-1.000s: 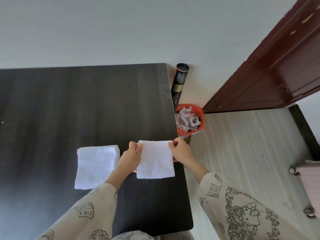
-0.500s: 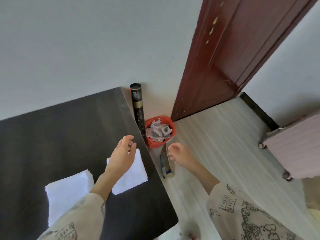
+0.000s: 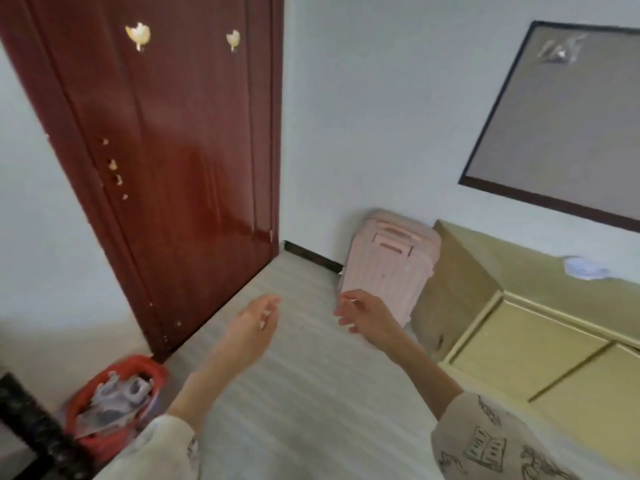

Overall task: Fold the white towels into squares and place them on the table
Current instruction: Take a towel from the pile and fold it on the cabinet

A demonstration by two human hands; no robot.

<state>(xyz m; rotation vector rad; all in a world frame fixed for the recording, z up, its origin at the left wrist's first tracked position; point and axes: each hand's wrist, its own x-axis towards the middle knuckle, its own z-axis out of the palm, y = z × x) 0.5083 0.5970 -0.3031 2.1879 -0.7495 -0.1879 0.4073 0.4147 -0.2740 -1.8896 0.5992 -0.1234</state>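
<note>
You held both hands out in front of you over the pale floor (image 3: 298,393), and neither had hold of anything. Your left hand (image 3: 254,327) was raised with its fingers loosely extended and relaxed; your right hand (image 3: 365,315) hung beside it, well apart, fingers gently curved and spread. No towel and no tabletop could be seen from where you looked, so their place could not be told. A dark red door (image 3: 166,161) stood ahead on the left, with a red bin (image 3: 152,370) full of crumpled paper below it. A pink suitcase (image 3: 391,265) stood against the far wall, just beside a yellow-green cabinet (image 3: 519,344)
</note>
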